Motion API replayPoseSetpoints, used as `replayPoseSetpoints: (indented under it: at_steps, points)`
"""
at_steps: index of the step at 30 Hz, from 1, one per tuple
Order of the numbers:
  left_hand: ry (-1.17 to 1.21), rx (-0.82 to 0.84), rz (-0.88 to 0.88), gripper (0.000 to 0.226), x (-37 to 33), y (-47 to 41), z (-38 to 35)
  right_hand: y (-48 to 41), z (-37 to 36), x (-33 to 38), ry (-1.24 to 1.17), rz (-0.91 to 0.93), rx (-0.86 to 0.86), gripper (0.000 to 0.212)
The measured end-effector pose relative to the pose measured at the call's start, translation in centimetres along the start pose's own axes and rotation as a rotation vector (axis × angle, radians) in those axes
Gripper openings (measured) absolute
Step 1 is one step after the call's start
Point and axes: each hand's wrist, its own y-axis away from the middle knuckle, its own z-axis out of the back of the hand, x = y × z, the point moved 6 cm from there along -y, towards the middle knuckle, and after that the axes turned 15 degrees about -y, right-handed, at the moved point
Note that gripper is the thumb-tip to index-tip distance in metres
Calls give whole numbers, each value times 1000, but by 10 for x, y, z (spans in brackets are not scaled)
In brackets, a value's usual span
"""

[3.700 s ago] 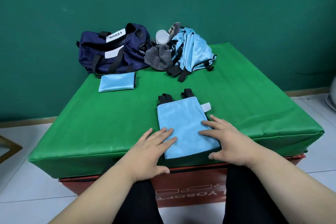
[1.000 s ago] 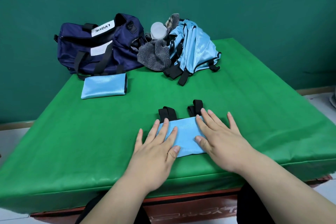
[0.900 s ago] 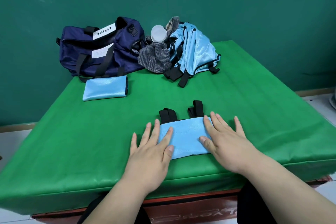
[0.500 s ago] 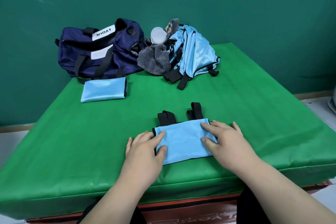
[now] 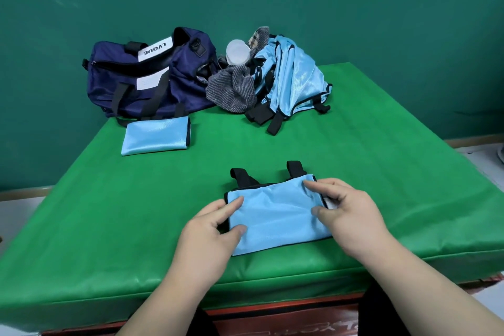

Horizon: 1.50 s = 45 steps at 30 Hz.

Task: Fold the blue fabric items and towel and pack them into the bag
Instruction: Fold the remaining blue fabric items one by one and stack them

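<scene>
A folded light blue fabric item (image 5: 275, 215) with two black straps at its far edge lies near the front of the green table (image 5: 381, 172). My left hand (image 5: 210, 234) pinches its left edge, thumb on top. My right hand (image 5: 346, 215) pinches its right edge the same way. A second folded blue item (image 5: 155, 138) lies at the back left, in front of the navy duffel bag (image 5: 147, 82). A pile of unfolded blue fabric (image 5: 289, 82) and a grey striped towel (image 5: 231, 88) sit at the back centre.
A white cup (image 5: 237, 52) stands between the bag and the blue pile. A green wall rises close behind the table. Below the table's front edge is a red box. White floor tiles show at both sides.
My flat hands pressed the blue item into a shorter fold, then slid outward to its left and right edges. Their fingers now curl round those edges and the fabric wrinkles slightly.
</scene>
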Motion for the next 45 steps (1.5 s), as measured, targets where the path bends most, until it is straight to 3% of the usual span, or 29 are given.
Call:
replayPoseSetpoints:
  at_steps: [6,9,14,18,25,34,36,40,45]
  points:
    - [463,71,136,52,17,8,5,9,-10,-5,-543,-143,13,56]
    - [646,122,195,52,23,14,12,16,-18,-4,-580,-143,35,60]
    - [757,142,220,56,34,13,33,15,-35,4,-617,-142,58,58]
    - [712,136,209,58,49,1,59,2,-65,6,-617,-175,121,50]
    - [509,51,192,52,93,-61,122,-53,-148,33,-535,-125,141,56]
    - [327,-93,174,51,147,-209,193,-185,-268,50,-654,-137,10,56]
    - [251,-86,178,53,162,-240,194,-211,-285,42,-607,-154,-11,55]
    - [86,8,176,50,191,-280,168,-229,-296,26,-221,-28,49,56]
    - [212,-6,198,52,216,-292,150,-238,-305,14,63,84,170,55]
